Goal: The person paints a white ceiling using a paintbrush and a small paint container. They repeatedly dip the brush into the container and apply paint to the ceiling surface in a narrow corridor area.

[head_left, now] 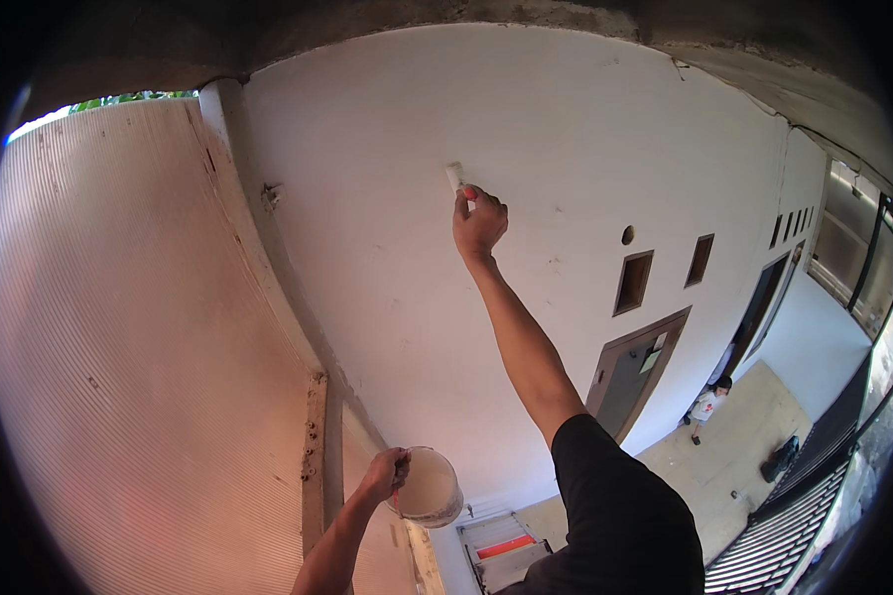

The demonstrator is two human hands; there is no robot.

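My right hand [480,222] is stretched up against the white wall [367,178]. Its fingers close round the red handle of a paintbrush [454,177], whose pale bristles meet the wall surface. Lower down, my left hand [385,473] grips the side or handle of a small whitish bucket [437,517]. Pale paint, or something like it, shows inside the bucket, which hangs close to the wall. Exactly how the left fingers hold the bucket is hard to see.
A ribbed translucent panel [139,337] stands at the left beside a post [315,456]. Small vent openings [633,283] and a door [629,377] break the wall. Far below, a person [706,404] stands on the floor near a dark bag [780,458] and black railing [794,526].
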